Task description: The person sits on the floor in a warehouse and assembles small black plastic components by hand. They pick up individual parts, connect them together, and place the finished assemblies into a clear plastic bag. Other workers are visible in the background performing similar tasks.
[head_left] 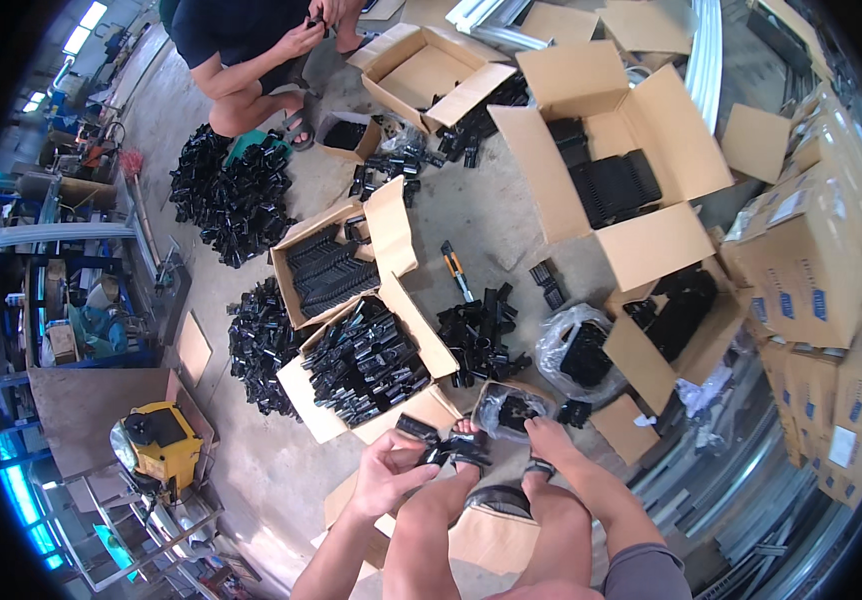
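My left hand (pixel 383 472) is closed around a black plastic part (pixel 419 430), held above my left knee (pixel 441 500). A second black part (pixel 459 452) sits just right of it, by my sandalled foot. My right hand (pixel 549 436) reaches forward to the edge of a small box lined with a clear bag (pixel 511 408) that holds small black pieces. Its fingertips touch the box's right side; whether they grip anything is hidden. An open carton full of black parts (pixel 363 365) lies just ahead of my left hand.
Another person (pixel 241 50) squats at the top and handles a black piece. Open cartons (pixel 611 180) and piles of black parts (pixel 231 195) cover the concrete floor. An orange-handled tool (pixel 455 268) lies mid-floor. Stacked sealed boxes (pixel 811 260) stand right; a yellow machine (pixel 156 440) stands left.
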Demonstrator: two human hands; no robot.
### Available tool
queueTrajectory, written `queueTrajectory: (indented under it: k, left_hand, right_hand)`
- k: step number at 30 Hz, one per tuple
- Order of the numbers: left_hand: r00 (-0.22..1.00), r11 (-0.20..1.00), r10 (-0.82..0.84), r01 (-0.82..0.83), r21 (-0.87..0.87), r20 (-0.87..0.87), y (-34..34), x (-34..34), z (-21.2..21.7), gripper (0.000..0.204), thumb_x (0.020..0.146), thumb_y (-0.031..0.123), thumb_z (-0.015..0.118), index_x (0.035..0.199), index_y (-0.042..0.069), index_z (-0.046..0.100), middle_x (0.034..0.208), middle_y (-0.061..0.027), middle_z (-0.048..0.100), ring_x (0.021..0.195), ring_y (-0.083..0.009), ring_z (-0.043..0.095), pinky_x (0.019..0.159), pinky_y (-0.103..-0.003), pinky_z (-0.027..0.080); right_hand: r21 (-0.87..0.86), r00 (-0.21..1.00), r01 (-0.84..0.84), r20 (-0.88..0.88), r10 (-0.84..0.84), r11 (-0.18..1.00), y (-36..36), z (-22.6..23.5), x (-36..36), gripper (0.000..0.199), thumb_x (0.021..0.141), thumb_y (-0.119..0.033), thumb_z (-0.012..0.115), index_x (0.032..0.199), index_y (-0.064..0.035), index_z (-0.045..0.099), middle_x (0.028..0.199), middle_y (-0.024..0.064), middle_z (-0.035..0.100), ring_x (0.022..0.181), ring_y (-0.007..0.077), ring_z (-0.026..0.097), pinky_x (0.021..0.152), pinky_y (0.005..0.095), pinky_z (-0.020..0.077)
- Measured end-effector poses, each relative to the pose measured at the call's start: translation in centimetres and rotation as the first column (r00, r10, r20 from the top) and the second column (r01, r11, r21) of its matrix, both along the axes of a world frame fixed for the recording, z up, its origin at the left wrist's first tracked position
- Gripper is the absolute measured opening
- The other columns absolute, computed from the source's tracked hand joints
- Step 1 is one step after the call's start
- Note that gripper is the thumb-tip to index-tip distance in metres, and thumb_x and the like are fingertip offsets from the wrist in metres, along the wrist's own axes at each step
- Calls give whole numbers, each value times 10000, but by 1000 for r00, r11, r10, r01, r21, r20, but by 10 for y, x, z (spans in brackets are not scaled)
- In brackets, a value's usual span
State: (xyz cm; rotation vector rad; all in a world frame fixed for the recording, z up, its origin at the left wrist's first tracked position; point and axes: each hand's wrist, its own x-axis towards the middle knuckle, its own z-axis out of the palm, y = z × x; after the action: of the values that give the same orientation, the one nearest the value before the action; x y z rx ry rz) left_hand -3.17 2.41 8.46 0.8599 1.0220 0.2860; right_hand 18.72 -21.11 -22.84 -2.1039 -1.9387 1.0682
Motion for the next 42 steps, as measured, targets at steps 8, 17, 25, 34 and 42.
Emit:
queueTrajectory:
  k: [8, 17, 25, 34, 42]
  left_hand:
    - [987, 969, 142, -154, -191, -76, -71, -56, 122, 321, 821, -112, 725, 1022, 57, 539, 990, -124, 718, 878, -170, 697, 775, -303, 554]
    - [985, 972, 169, -159, -172, 45, -80, -46, 196, 294, 825, -81, 737, 1013, 49, 554, 997, -141, 716, 876, -179, 701, 787, -317, 562]
    - [996, 982, 87, -89, -169, -19, -79, -47, 210, 295, 832, -142, 699, 1036, 9, 548, 1103, -185, 693, 1035, -208, 675, 935, -351, 550]
    - [995, 976, 96, -93, -195, 6, -92, -50, 177, 316, 798, -131, 741, 1024, 1, 563, 1085, -186, 696, 997, -209, 689, 902, -339, 569]
    - [998, 987, 57, -52, -154, 29, -87, -39, 163, 313, 804, -130, 739, 1031, -11, 559, 1085, -184, 694, 1000, -209, 687, 887, -327, 567]
  right_hand:
    - [-113, 828, 42, -552, -98, 993, -62, 250, -40, 161, 863, -110, 541, 916, -27, 668, 980, 161, 657, 906, 323, 637, 803, 432, 513]
    - [-540, 824, -312, -563, -60, 781, -52, 427, -181, 542, 977, -553, 498, 1056, -32, 621, 933, 198, 696, 862, 346, 688, 718, 449, 534]
    - [-554, 870, -270, -490, -46, 788, -54, 412, -195, 644, 967, -646, 426, 1094, -38, 596, 1012, 215, 693, 942, 386, 682, 778, 499, 526]
    - [-555, 898, -174, -428, -100, 814, -27, 393, -188, 629, 970, -618, 441, 1091, -25, 613, 1017, 220, 695, 946, 386, 684, 781, 499, 533]
    - [-554, 898, -116, -413, -152, 825, -20, 381, -199, 615, 974, -593, 454, 1088, -14, 628, 1022, 225, 698, 950, 386, 686, 783, 499, 539]
